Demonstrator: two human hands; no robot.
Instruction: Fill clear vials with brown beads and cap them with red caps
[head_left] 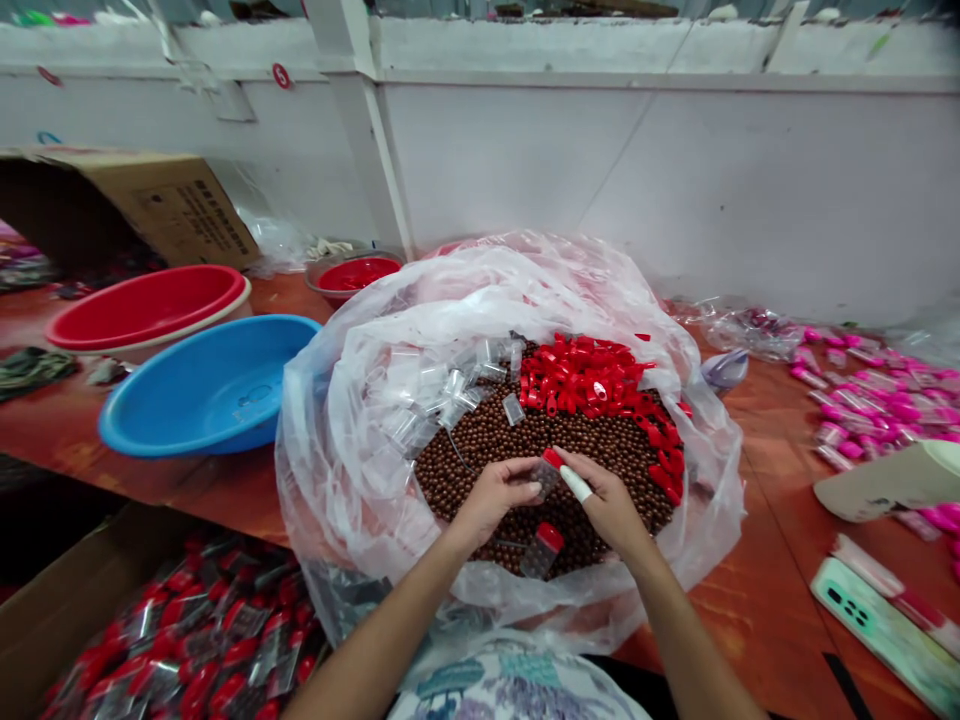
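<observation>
Pinched by my left hand point(496, 502) and right hand point(606, 508): red-topped case point(548, 474). Apparently done: capped pile point(217, 625), lower left; capped case point(543, 551), nearer me. Unused, beyond: bare cases point(457, 398), loose caps point(574, 372).

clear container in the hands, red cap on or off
On: the red cap covers one end of the clear container; cannot tell if fully pressed.

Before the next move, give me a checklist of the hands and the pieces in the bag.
1. Left hand on the held container: ok.
2. Right hand at its red cap: ok.
3. Cap fully seated: cannot tell; too small and partly covered.
4. Second capped container upright: not ok; it lies on the brown beads.
5. Loose red pieces inside the plastic bag: ok.
6. Loose clear containers inside it: ok.
</observation>
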